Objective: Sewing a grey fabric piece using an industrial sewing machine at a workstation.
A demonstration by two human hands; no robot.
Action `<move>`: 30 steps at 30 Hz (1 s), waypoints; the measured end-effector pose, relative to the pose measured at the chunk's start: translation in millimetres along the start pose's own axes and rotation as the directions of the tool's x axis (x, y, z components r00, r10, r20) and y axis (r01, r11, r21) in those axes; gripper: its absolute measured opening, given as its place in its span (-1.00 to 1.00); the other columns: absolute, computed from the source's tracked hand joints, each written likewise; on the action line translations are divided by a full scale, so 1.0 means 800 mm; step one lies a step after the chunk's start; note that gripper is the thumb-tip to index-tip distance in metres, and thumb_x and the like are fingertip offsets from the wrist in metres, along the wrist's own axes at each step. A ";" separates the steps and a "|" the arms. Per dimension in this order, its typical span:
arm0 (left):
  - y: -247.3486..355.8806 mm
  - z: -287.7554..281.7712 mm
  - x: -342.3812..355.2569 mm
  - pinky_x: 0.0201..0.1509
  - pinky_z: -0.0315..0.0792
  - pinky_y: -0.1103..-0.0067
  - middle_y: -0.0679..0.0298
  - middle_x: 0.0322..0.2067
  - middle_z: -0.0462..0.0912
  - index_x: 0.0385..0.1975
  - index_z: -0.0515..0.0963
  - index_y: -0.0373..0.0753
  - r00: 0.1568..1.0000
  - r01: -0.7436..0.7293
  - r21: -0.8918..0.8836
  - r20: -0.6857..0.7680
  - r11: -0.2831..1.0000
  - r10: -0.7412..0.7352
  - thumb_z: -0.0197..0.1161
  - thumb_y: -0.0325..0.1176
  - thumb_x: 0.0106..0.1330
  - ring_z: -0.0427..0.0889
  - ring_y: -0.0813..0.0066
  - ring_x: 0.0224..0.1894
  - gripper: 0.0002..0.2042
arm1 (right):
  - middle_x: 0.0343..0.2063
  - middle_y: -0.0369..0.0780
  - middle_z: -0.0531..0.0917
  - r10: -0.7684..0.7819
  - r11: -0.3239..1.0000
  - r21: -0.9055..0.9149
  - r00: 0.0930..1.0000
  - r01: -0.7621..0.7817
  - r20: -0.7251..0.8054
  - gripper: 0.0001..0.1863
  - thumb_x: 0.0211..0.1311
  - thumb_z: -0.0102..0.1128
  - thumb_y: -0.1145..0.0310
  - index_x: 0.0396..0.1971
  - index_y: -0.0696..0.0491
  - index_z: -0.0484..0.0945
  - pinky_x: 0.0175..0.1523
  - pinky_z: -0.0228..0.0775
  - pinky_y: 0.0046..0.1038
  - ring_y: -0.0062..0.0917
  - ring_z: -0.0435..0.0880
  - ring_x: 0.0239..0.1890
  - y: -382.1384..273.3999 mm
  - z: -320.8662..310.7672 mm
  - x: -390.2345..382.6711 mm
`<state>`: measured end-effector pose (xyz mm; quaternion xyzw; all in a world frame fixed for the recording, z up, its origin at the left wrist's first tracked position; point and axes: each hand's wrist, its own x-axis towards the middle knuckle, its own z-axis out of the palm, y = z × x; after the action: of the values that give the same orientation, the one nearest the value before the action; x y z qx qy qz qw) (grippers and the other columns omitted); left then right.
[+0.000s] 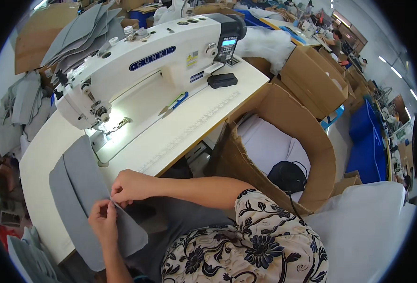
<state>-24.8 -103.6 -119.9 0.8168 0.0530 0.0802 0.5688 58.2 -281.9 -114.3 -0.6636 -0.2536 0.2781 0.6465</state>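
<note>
A long grey fabric piece [72, 188] with rounded ends lies over the near edge of the sewing table [39, 155], part of it hanging toward my lap. My left hand [104, 220] pinches the edge of this fabric between thumb and fingers. Close beside it, my right hand [129, 187] is closed on the same edge, its fingertips almost meeting the left ones. The far end of the fabric reaches near the lit needle area of a white sewing machine [138, 56]. Whatever small detail lies between the fingertips is too small to make out.
Thread snips [175, 103] and a black case [222, 80] lie on the table. At right stands an open cardboard box [312, 137] holding pale fabric and a black corded object [287, 176]. Grey pieces [76, 35] are stacked behind the machine. Blue bins [366, 141] stand farther right.
</note>
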 end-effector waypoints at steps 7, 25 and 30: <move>0.000 -0.001 0.002 -0.49 0.25 0.74 0.44 -0.56 0.50 -0.36 0.54 -0.33 1.000 -0.020 0.025 -0.009 0.999 0.020 0.22 -0.49 0.34 0.41 0.76 -0.55 -0.94 | -0.63 -0.17 0.70 -0.043 0.998 -0.049 0.997 0.040 -0.061 -0.81 0.08 0.20 0.41 -0.50 0.26 0.64 -0.50 0.49 -0.55 -0.57 0.66 -0.63 0.007 0.009 0.004; -0.019 -0.072 0.007 -0.40 0.30 0.71 0.37 -0.52 0.54 -0.33 0.58 -0.33 0.996 0.067 0.010 -0.063 0.998 -0.066 0.24 -0.41 0.32 0.42 0.68 -0.50 -0.89 | -0.26 -0.18 0.67 -0.775 0.401 -0.687 0.624 0.606 0.097 -0.75 -0.06 0.29 0.35 -0.29 -0.01 0.66 -0.18 0.55 -0.27 -0.27 0.68 -0.28 0.049 0.046 0.038; 0.013 -0.026 0.036 -0.41 0.39 0.67 0.37 -0.55 0.60 -0.40 0.64 -0.32 0.996 0.063 0.062 0.057 0.996 -0.067 0.29 -0.31 0.28 0.52 0.67 -0.50 -0.82 | -0.38 -0.21 0.65 -0.686 0.321 -0.785 0.701 0.531 0.193 -0.75 -0.15 0.19 0.54 -0.36 0.03 0.64 -0.17 0.47 -0.24 -0.27 0.64 -0.27 0.052 -0.001 0.019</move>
<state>-0.3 -83.2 -100.7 0.8335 0.0652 0.0359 0.5475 68.7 -273.7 -156.7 -0.7526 -0.5218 -0.1896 0.3541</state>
